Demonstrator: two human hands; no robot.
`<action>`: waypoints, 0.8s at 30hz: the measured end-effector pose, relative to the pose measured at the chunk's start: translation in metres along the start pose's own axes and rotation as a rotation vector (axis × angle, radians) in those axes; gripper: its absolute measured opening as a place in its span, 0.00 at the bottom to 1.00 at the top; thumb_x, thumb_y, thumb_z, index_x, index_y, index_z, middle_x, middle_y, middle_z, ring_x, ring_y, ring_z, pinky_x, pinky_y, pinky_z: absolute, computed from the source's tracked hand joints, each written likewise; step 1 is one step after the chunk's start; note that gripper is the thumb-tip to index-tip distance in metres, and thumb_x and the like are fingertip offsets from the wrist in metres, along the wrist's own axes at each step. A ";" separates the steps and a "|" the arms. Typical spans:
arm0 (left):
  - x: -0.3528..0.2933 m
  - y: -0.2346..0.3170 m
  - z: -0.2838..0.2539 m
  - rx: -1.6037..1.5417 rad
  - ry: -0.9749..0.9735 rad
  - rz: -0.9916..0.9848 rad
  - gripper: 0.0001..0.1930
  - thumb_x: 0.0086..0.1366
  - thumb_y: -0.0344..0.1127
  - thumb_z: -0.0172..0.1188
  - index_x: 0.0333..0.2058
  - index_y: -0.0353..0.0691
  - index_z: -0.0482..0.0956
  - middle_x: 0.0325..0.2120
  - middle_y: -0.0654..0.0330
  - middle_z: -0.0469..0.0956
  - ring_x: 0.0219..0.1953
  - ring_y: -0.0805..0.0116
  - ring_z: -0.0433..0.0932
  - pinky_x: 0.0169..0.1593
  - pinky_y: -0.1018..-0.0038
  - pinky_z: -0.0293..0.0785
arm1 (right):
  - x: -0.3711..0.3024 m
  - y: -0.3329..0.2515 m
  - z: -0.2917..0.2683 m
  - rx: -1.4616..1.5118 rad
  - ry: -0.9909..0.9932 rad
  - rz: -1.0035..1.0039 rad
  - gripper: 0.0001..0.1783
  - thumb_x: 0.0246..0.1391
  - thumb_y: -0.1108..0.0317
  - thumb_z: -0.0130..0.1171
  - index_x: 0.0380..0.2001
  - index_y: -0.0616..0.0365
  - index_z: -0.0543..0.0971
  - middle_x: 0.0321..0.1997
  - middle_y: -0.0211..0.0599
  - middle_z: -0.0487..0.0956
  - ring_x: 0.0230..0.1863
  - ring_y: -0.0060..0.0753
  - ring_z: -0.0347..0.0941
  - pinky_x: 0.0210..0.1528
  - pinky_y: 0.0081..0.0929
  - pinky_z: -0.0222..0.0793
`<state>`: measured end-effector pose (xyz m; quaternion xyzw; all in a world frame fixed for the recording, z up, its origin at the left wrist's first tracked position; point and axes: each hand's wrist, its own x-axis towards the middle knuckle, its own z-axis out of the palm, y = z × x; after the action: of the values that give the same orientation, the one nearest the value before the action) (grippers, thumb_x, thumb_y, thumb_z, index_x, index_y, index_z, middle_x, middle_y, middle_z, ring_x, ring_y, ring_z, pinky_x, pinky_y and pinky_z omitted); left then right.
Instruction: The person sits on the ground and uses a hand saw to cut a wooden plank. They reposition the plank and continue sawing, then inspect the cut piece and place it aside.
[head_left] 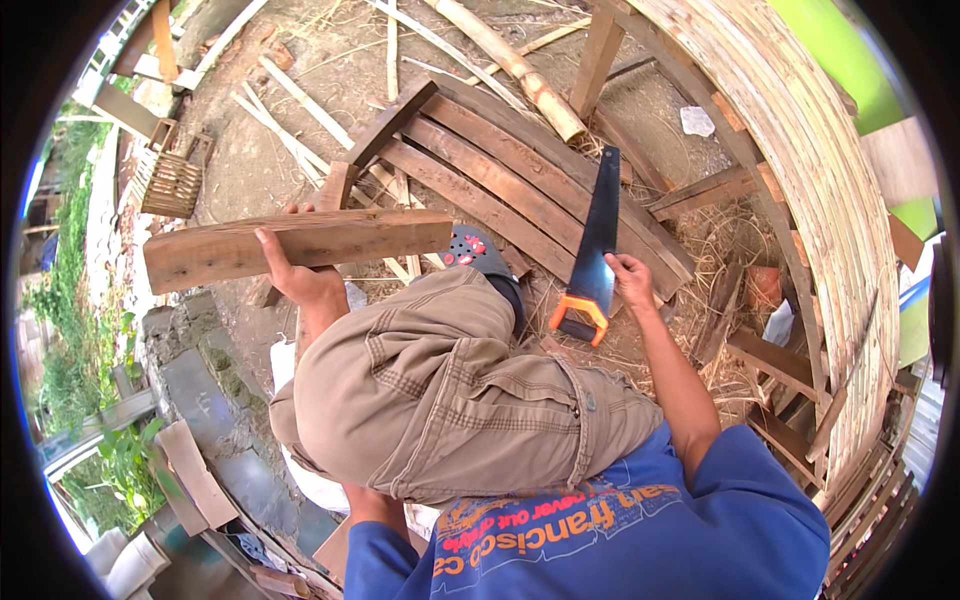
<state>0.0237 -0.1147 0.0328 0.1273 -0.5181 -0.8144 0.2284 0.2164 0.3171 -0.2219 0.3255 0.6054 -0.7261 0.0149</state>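
My left hand [305,283] is closed round a short brown plank [370,238], which lies nearly level above my raised knee. Its index finger stretches along the plank's face, and the other fingers are mostly hidden behind the wood. On the right, my right hand [630,280] pinches the edge of a handsaw's dark blade [597,225] near the handle. The saw's orange and black handle [580,318] points down toward my lap, while the blade's tip points away from me. Beyond the saw lies a slatted wooden frame [500,180] on the ground.
A grey clog [478,250] on my foot rests beside the frame. Bamboo poles [515,65] and thin strips [305,105] lie across the dirt. A curved bamboo-slat structure [850,260] rises at the right. Concrete blocks [215,400] and a small slatted crate [170,183] stand left.
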 end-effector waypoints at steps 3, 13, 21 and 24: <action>-0.004 0.002 -0.022 0.029 0.041 -0.010 0.31 0.74 0.55 0.54 0.62 0.35 0.62 0.49 0.45 0.77 0.52 0.49 0.78 0.58 0.53 0.73 | -0.006 -0.027 -0.017 -0.137 -0.149 0.076 0.13 0.58 0.58 0.72 0.30 0.56 0.83 0.23 0.17 0.76 0.21 0.10 0.65 0.23 0.14 0.55; -0.019 -0.015 -0.046 0.085 0.063 -0.060 0.31 0.72 0.51 0.59 0.62 0.36 0.61 0.48 0.43 0.78 0.47 0.50 0.81 0.56 0.55 0.74 | -0.048 0.019 -0.043 -0.857 -0.250 -0.145 0.22 0.57 0.63 0.69 0.48 0.67 0.77 0.47 0.49 0.81 0.47 0.45 0.80 0.53 0.40 0.75; -0.021 -0.035 -0.051 0.004 0.079 -0.114 0.26 0.71 0.49 0.61 0.55 0.34 0.68 0.43 0.47 0.81 0.45 0.53 0.82 0.52 0.58 0.77 | 0.024 0.003 0.060 -1.252 0.094 -0.634 0.36 0.58 0.54 0.65 0.63 0.62 0.68 0.57 0.50 0.73 0.61 0.52 0.67 0.61 0.46 0.64; -0.023 -0.038 -0.063 0.011 0.121 -0.114 0.27 0.71 0.48 0.61 0.57 0.33 0.67 0.43 0.46 0.82 0.44 0.53 0.82 0.51 0.57 0.77 | 0.024 0.004 0.093 -1.431 -0.018 -0.626 0.38 0.56 0.52 0.66 0.64 0.61 0.69 0.55 0.49 0.73 0.60 0.51 0.67 0.62 0.48 0.61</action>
<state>0.0625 -0.1396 -0.0292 0.2068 -0.4997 -0.8141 0.2115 0.1566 0.2424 -0.2321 0.0446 0.9900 -0.1320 0.0206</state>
